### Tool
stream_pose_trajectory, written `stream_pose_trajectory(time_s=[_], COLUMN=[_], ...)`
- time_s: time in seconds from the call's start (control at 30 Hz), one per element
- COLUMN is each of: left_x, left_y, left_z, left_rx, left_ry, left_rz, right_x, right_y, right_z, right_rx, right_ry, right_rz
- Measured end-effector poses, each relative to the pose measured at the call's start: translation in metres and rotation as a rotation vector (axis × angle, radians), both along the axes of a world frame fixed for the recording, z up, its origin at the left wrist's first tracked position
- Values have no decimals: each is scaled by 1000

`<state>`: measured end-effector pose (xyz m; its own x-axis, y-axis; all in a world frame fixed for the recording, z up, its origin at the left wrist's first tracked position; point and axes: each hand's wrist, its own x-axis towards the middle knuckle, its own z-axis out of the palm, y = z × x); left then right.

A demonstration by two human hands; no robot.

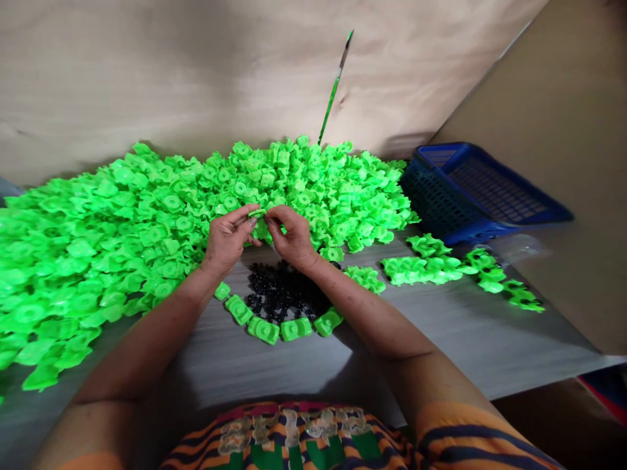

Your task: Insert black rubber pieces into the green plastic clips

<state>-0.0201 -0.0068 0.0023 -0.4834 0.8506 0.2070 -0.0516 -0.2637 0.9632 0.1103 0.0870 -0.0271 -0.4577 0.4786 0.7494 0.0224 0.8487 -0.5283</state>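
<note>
My left hand [229, 238] is closed on a small bright green plastic toy car body [255, 213], held above the grey table in front of the big pile. My right hand [290, 236] meets it from the other side, thumb and forefinger pinched at its edge around a small dark part, apparently a black wheel piece. Below the hands lies a heap of small black wheel pieces [277, 290], partly covered by my right forearm. Several green car bodies [263, 330] curve in a row along the near side of that heap.
A large pile of green car bodies [161, 215] spreads along the wooden back wall. Rows of green cars [424, 269], some with black wheels, lie to the right. A blue plastic basket [441, 189] stands tilted at the back right. A thin green-smeared brush [333, 98] rises behind the pile.
</note>
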Motion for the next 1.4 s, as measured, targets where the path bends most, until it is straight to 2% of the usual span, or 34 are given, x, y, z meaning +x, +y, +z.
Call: stream_pose_trajectory(time_s=[0.23, 0.3, 0.37, 0.43, 0.57, 0.63, 0.7, 0.9, 1.17, 1.4], left_x=[0, -3, -7, -12, -18, -18, -15, -10, -7, -8], left_y=[2, 2, 3, 4, 4, 4, 3, 1, 1, 3], left_z=[0, 1, 4, 7, 12, 14, 16, 19, 16, 14], left_rx=[-3, -20, -18, -7, -51, -82, -96, -98, -111, -116], left_ry=[-21, -34, -44, -62, -126, -141, -145, -138, -100, -108], left_rz=[-12, -27, -10, 45, 97, 91, 88, 69, 44, 63], right_x=[-4, -1, 7, 17, 28, 27, 23, 17, 17, 15], right_y=[1, 3, 6, 7, -5, -15, -23, -28, -23, -15], right_z=[-5, 2, 15, 34, 67, 74, 73, 66, 64, 54], right_rx=[-90, -138, -161, -146, -27, 40, 85, 127, 86, 70], right_ry=[-43, -86, -172, -355, -1069, -1302, -1398, -1447, -1486, -1406], right_rz=[8, 28, 42, 2, -64, -71, -95, -154, -134, -92])
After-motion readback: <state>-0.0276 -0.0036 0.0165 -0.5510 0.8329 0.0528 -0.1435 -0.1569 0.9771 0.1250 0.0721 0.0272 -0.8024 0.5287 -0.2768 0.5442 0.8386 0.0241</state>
